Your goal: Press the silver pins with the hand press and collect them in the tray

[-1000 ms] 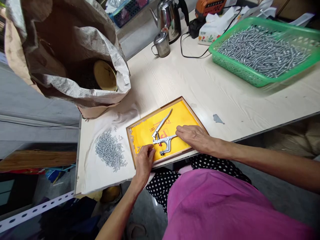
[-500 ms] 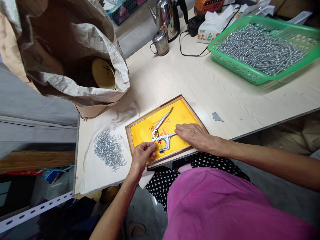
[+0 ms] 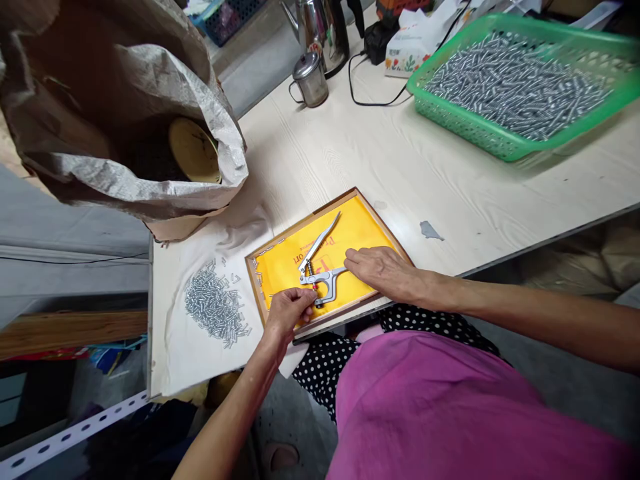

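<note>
A pair of silver snap-fastener pliers (image 3: 329, 279) lies over a yellow printed sheet (image 3: 357, 230) in a shallow brown-edged tray (image 3: 300, 225), its upper handle raised away from the lower one. My right hand (image 3: 383, 270) is closed round the end of the lower handle. At the jaws, my left hand (image 3: 289, 310) pinches with thumb and fingers; whatever they hold is too small to make out. A red piece shows between the jaws, beside the fingertips. Several small metal pins (image 3: 258, 273) lie along the tray's left side.
Left of the tray is a pile of small metal pins (image 3: 215, 303). A large open sack (image 3: 200, 200) with a yellow bowl (image 3: 193, 150) inside stands behind it. At the back are a metal cup (image 3: 311, 83), a kettle (image 3: 330, 37) and a green basket (image 3: 463, 130) of metal pieces.
My left fingers have moved slightly right, up to the jaws of the pliers. My right hand keeps its hold on the lower handle. The whole view has shifted a little.
</note>
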Tool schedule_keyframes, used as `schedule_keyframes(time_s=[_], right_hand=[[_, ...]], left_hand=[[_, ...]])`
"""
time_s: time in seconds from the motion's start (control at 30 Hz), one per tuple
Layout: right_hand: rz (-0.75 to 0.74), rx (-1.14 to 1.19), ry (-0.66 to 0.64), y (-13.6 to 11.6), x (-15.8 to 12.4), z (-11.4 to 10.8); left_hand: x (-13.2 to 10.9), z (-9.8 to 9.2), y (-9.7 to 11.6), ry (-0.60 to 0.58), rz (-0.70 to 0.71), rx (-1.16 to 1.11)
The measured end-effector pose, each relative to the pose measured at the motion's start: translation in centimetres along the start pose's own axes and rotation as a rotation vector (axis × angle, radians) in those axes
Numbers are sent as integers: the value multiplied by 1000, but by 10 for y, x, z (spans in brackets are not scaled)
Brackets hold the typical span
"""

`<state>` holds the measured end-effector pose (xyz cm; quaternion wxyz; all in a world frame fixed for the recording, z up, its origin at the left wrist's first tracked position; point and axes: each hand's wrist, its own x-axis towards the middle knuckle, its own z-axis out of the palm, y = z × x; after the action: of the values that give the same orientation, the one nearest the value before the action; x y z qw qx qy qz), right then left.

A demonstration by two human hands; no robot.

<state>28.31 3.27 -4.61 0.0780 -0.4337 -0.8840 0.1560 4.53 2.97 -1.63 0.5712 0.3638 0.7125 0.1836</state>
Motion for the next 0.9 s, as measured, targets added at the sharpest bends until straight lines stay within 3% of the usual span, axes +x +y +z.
schedule_keyframes(time_s=[0.3, 0.5, 0.73, 0.9], right_hand=[[9, 12, -46, -3, 0, -9], [25, 20, -35, -2, -2, -2], [-114, -95, 102, 36, 29, -7], [-195, -89, 2, 57, 60, -12]], left_hand=[[-3, 2, 12, -6, -102, 93], [2, 0, 16, -45, -148, 138], [4, -2, 13, -65, -144, 136], [2, 0, 15, -50, -156, 152]])
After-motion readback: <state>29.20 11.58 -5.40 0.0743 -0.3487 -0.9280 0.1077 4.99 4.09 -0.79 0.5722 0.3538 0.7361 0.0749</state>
